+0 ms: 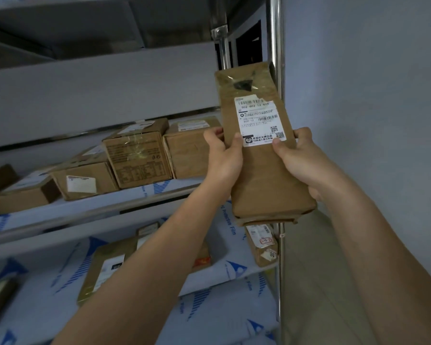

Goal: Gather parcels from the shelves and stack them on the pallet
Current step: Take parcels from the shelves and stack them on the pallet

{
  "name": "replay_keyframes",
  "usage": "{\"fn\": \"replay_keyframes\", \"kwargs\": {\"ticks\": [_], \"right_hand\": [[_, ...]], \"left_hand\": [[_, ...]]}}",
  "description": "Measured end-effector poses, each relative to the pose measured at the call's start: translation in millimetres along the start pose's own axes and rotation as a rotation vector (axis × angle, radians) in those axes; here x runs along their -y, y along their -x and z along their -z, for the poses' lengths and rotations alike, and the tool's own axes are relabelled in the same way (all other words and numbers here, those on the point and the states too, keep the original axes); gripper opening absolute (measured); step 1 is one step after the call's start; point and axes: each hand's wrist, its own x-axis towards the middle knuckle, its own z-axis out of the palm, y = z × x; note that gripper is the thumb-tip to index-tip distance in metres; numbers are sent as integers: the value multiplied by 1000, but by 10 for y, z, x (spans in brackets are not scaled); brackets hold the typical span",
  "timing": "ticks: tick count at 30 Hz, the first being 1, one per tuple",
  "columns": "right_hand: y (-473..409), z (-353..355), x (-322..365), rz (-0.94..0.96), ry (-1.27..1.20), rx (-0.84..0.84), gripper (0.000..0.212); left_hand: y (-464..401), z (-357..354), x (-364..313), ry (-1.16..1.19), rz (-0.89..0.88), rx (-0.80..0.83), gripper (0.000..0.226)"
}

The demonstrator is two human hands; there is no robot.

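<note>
Head view: I have a long, flat brown parcel (pixel 264 155) held up in front of the shelving's right end, clear of the boards. Both hands grip it at mid-length: the left hand (pixel 223 155) curls round its left edge, thumb on the front; the right hand (pixel 301 160) wraps its right edge, thumb on the white label (pixel 258 120). Both forearms reach up and away from me. The parcel's long axis runs near vertical, top tipped slightly left, label facing me. To the left, a row of cardboard boxes (pixel 137 155) sits on the middle shelf (pixel 135 195). More parcels lie on the lower shelf (pixel 219 270). A chrome post (pixel 276 33) stands behind the parcel.
</note>
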Motion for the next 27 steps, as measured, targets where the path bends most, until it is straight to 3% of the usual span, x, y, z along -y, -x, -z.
{"fn": "replay_keyframes", "kwargs": {"ticks": [5, 8, 16, 21, 27], "right_hand": [[370, -34, 194, 74, 66, -42, 44], [628, -101, 357, 113, 83, -57, 46], [1493, -483, 672, 230, 128, -173, 31], [2083, -899, 885, 331, 123, -141, 28], [2710, -1744, 1124, 403, 4, 23, 20]], "left_hand": [[236, 166, -119, 17, 25, 46, 46], [377, 332, -167, 1, -39, 55, 40], [1016, 1033, -444, 73, -11, 209, 58], [1497, 1676, -497, 78, -55, 122, 53], [2118, 2836, -400, 61, -90, -91, 47]]}}
